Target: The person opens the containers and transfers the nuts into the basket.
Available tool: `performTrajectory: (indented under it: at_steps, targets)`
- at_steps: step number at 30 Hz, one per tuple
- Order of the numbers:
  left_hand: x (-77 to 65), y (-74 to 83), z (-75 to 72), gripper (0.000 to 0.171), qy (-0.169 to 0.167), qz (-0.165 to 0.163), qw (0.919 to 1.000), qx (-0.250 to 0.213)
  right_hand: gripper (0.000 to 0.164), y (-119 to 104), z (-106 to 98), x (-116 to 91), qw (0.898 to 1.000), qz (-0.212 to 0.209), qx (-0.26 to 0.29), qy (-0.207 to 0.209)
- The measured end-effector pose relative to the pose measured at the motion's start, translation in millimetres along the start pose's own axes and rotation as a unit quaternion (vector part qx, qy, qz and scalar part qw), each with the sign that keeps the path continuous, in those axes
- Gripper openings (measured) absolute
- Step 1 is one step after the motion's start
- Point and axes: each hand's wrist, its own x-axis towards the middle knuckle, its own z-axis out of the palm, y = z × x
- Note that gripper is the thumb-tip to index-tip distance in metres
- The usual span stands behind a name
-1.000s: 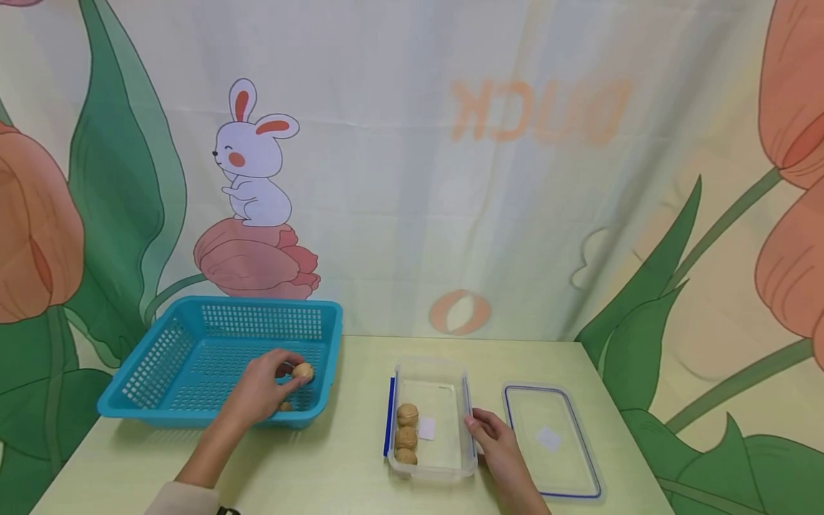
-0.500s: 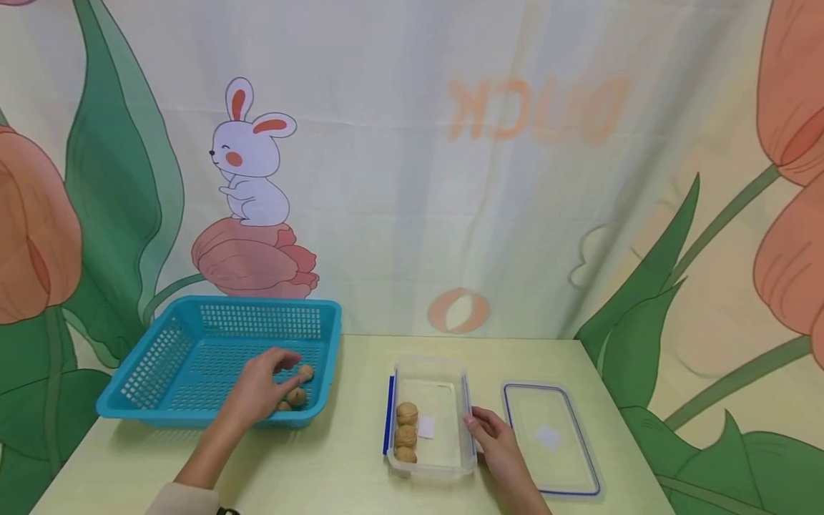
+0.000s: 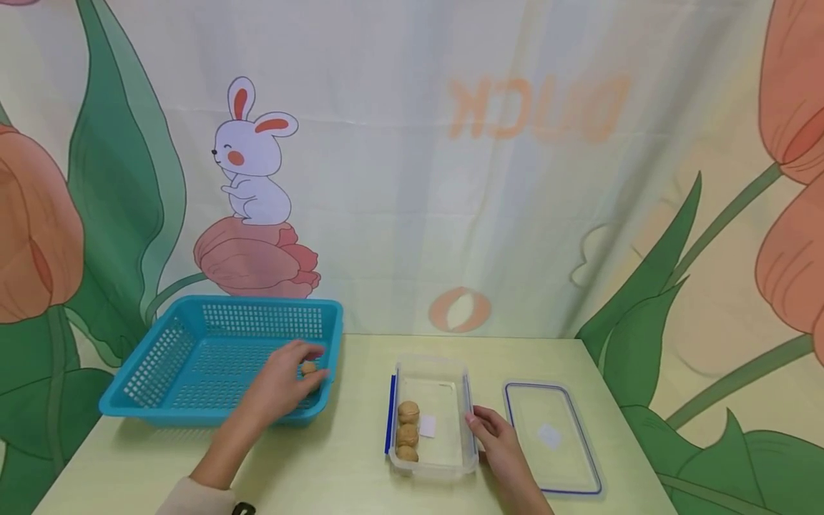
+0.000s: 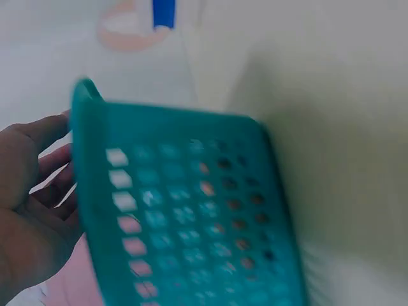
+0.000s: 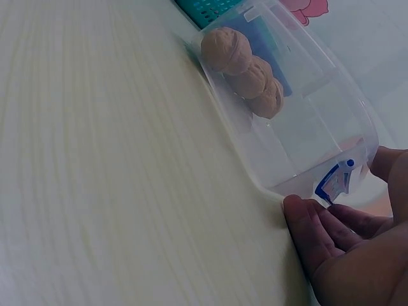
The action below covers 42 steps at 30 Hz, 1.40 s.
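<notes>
My left hand (image 3: 286, 379) is inside the blue-green basket (image 3: 148, 411), at its right end, with fingers and thumb spread around a walnut (image 3: 309, 368). A gap shows between thumb and fingers; other walnuts below the hand are mostly hidden. In the left wrist view the basket wall (image 4: 185, 210) covers part of the scene, and the hand (image 4: 38, 204) lies beyond its rim. A clear plastic food container (image 3: 438, 470) stands on the table with three walnuts (image 3: 408, 433) lined along its left side. My right hand (image 3: 503, 447) holds the container's right wall between thumb and fingers.
A clear lid with a blue seal (image 3: 573, 458) lies on the pale table (image 3: 322, 472) right of the container. The container's blue side flap (image 3: 390, 413) hangs folded out at left. Behind the table hangs a printed curtain (image 3: 399, 179).
My left hand was around a walnut, then its fingers parted from it and the hand shifted right within the basket. The right hand and container stay put.
</notes>
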Motion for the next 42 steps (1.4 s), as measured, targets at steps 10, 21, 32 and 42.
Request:
performTrajectory:
  at_steps: [10, 21, 32, 42]
  targets:
    - [21.0, 52.2, 26.6, 0.036, -0.054, 0.046, 0.9973, -0.016, 0.057, 1, 1, 0, 1.000, -0.006, 0.000, 0.004]
    - [46.2, 68.6, 63.1, 0.044, -0.144, 0.090, 0.9853, 0.019, 0.061, 2, -1, -1, 1.000, -0.003, 0.001, 0.005]
    - [59.6, 77.6, 91.3, 0.047, -0.184, 0.120, 0.9738, 0.058, 0.059, 1, -1, 0, 1.000, 0.003, -0.009, 0.007]
    - [71.2, 71.4, 112.7, 0.040, -0.249, 0.139, 0.9560, 0.067, 0.056, 2, -1, 0, 1.000, -0.005, -0.009, 0.006]
